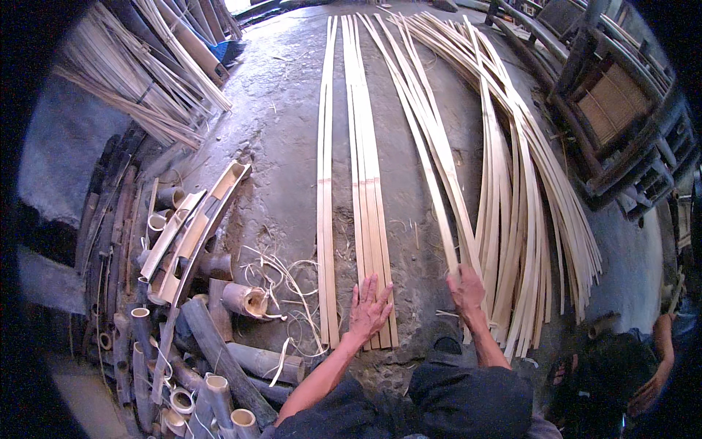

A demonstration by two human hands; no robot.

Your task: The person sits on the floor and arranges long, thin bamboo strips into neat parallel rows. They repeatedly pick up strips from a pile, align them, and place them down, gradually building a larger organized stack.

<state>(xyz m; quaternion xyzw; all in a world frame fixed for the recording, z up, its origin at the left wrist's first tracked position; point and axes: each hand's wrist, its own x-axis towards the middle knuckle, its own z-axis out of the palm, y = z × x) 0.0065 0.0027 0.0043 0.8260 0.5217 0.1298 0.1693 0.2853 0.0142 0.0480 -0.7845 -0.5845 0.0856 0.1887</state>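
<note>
Long pale bamboo strips (365,212) lie side by side on the grey floor, running away from me. My left hand (369,313) rests on their near ends with its fingers spread. A narrower group of strips (326,219) lies just to the left of these, with a gap between. On the right, my right hand (468,294) is closed around the near ends of a few strips (439,164) that fan apart toward the far end. Beyond that hand, a large loose heap of bamboo strips (537,175) spreads and crosses over itself.
Cut bamboo tubes (217,402) and split bamboo halves (194,238) are piled at my left. Curled shavings (281,282) lie beside them. A bundle of thin strips (146,88) leans at the far left. A dark bamboo chair (607,110) stands right; another person's arm (662,358) shows below it.
</note>
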